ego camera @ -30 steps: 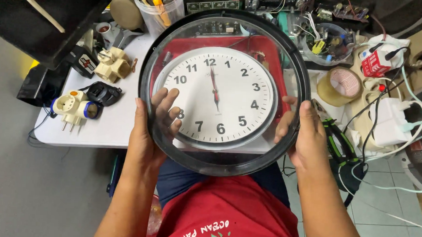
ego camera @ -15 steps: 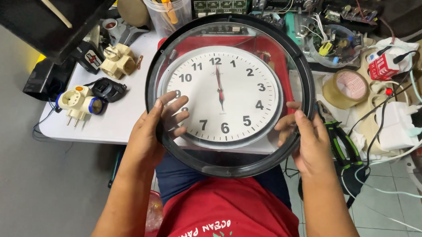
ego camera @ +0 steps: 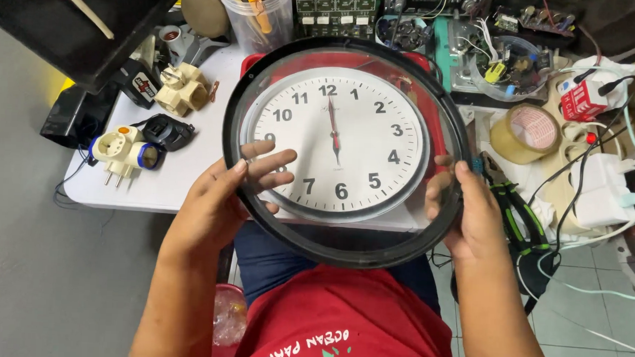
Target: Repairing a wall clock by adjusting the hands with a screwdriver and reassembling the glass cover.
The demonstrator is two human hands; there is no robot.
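Black-rimmed clock cover (ego camera: 343, 237) hides right hand (ego camera: 466, 213) fingertips.

white table (ego camera: 189, 173); beige plug adapters (ego camera: 124, 151); tape roll (ego camera: 525, 132); green-handled pliers (ego camera: 516, 216); pen cup (ego camera: 260, 13)

One round wall clock (ego camera: 337, 140) with one clear cover (ego camera: 343, 237) in a black rim, and two hands – left hand (ego camera: 224, 196), right hand (ego camera: 469, 210). On the table (ego camera: 189, 173): two cream plug adapters (ego camera: 182, 88) (ego camera: 122, 150), one tape roll (ego camera: 525, 132), one plastic cup (ego camera: 257, 12) – full of tools.

Wall clock (ego camera: 337, 140) (round, white-faced) between both hands (ego camera: 220, 203)
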